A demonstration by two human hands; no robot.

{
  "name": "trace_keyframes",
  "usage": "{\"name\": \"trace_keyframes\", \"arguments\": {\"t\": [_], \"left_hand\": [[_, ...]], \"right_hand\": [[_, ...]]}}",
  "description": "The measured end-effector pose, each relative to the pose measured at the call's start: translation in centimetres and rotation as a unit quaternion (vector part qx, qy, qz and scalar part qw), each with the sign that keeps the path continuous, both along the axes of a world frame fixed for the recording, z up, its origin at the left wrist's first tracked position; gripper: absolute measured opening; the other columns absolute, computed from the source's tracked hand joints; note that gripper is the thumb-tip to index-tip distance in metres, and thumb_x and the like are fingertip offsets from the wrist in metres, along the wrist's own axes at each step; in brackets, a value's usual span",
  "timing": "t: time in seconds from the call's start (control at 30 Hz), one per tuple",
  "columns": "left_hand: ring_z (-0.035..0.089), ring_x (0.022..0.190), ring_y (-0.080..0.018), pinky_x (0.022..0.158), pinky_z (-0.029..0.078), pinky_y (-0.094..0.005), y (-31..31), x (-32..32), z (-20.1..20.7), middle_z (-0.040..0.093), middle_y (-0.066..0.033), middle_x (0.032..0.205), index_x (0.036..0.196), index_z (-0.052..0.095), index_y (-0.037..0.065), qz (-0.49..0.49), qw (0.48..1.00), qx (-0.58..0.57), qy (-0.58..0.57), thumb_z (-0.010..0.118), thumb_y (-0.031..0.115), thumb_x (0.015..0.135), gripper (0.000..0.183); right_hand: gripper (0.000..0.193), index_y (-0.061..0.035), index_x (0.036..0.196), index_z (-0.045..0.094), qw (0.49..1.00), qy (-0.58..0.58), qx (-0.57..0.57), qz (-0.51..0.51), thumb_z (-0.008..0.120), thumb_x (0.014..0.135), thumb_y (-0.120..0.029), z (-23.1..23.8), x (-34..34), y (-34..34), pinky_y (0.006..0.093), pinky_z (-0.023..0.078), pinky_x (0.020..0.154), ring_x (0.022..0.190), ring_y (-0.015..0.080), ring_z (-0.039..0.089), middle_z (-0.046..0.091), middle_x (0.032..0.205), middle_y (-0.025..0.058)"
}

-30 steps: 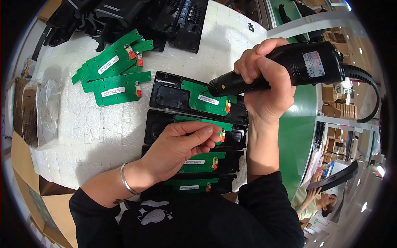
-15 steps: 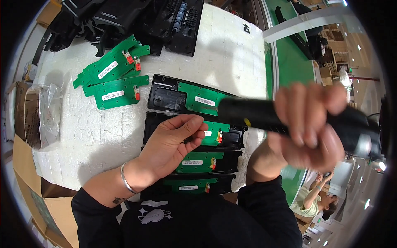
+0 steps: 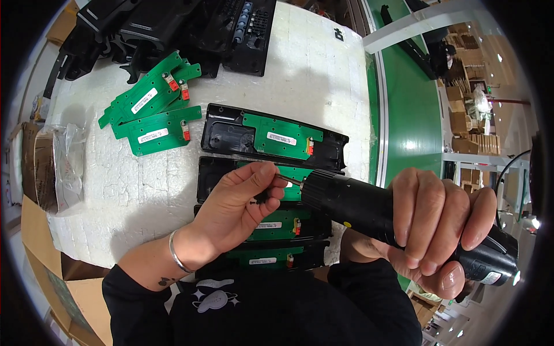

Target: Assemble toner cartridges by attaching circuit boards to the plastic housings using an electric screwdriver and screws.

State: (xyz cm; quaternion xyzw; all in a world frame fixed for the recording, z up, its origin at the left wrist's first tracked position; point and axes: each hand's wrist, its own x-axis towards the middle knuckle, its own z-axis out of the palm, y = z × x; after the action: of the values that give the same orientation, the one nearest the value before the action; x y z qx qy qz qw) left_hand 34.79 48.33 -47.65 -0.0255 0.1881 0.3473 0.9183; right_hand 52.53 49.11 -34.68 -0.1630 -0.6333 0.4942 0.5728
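My right hand (image 3: 438, 230) is wrapped round a black electric screwdriver (image 3: 358, 205) that points left. Its thin metal bit (image 3: 291, 180) reaches the pinched thumb and forefinger of my left hand (image 3: 245, 199). Small dark screws (image 3: 258, 202) show among the curled fingers of that hand; whatever sits right at the bit's tip is hidden. Below both hands, several black plastic housings lie in a column, each with a green circuit board. The top housing (image 3: 222, 135) with its circuit board (image 3: 281, 137) is in full view, while my hands and the screwdriver partly cover the second housing (image 3: 210, 173).
Loose green circuit boards (image 3: 156, 135) lie at the left on the white foam-covered table (image 3: 311, 75). Black plastic parts (image 3: 167, 23) are piled at the far left. A cardboard box with clear plastic (image 3: 66, 167) stands at the left edge. Beyond the table's right side runs a green surface (image 3: 410, 115).
My right hand has brought the screwdriver down, and its bit now meets my left fingertips. The top housing's board is uncovered. My left hand has barely moved.
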Motion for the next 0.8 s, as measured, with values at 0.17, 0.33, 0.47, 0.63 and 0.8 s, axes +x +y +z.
{"name": "trace_keyframes", "arguments": {"t": [0.17, 0.33, 0.47, 0.63, 0.8], "left_hand": [[0.054, 0.072, -0.0070, 0.066, 0.045, -0.0191, 0.3, -0.1, -0.4, 0.059, -0.0005, 0.080, 0.090, 0.060, 0.007, -0.036, 0.997, 0.058, -0.031, 0.055, 0.023, 0.087, 0.017], [0.056, 0.090, -0.0144, 0.081, 0.045, -0.0243, 0.2, 1.0, 1.8, 0.058, -0.0102, 0.100, 0.106, 0.053, -0.001, -0.065, 0.996, 0.055, -0.015, 0.051, 0.026, 0.089, 0.032], [0.051, 0.108, -0.0233, 0.095, 0.040, -0.0300, 0.1, 1.0, 1.1, 0.049, -0.0191, 0.118, 0.119, 0.041, -0.010, -0.135, 0.989, 0.033, 0.043, 0.043, 0.022, 0.093, 0.042], [0.059, 0.093, -0.0215, 0.081, 0.049, -0.0277, -0.1, 0.9, 0.7, 0.058, -0.0156, 0.103, 0.111, 0.050, -0.002, -0.156, 0.979, 0.108, 0.080, 0.038, 0.014, 0.094, 0.027], [0.060, 0.086, -0.0164, 0.074, 0.048, -0.0242, 0.0, 0.8, 1.2, 0.060, -0.0102, 0.096, 0.096, 0.053, 0.003, -0.154, 0.976, 0.123, 0.096, 0.040, 0.015, 0.093, 0.018]], "right_hand": [[0.030, -0.0095, 0.087, 0.042, 0.997, 0.075, 0.026, -0.010, 0.062, 0.065, -0.007, -1.0, -0.5, -0.5, 0.0153, 0.042, 0.050, 0.052, 0.0055, 0.054, 0.055, 0.056, -0.0031], [0.023, -0.0094, 0.086, 0.044, 0.999, 0.031, 0.004, -0.038, 0.056, 0.067, -0.006, -1.2, -0.2, 0.4, 0.0194, 0.038, 0.051, 0.050, 0.0059, 0.052, 0.053, 0.055, -0.0042], [0.023, 0.0003, 0.094, 0.043, 0.979, 0.062, -0.048, -0.187, 0.044, 0.071, -0.003, -4.2, 0.8, 3.3, 0.0277, 0.038, 0.052, 0.051, 0.0142, 0.041, 0.044, 0.061, 0.0071], [0.021, 0.0038, 0.091, 0.045, 0.960, 0.068, -0.090, -0.256, 0.046, 0.070, -0.002, -5.8, 1.7, 5.0, 0.0295, 0.040, 0.051, 0.049, 0.0150, 0.041, 0.046, 0.060, 0.0081], [0.019, 0.0051, 0.087, 0.047, 0.955, 0.064, -0.106, -0.268, 0.047, 0.069, 0.001, -6.1, 1.4, 5.4, 0.0293, 0.040, 0.049, 0.046, 0.0159, 0.043, 0.046, 0.058, 0.0089]]}}
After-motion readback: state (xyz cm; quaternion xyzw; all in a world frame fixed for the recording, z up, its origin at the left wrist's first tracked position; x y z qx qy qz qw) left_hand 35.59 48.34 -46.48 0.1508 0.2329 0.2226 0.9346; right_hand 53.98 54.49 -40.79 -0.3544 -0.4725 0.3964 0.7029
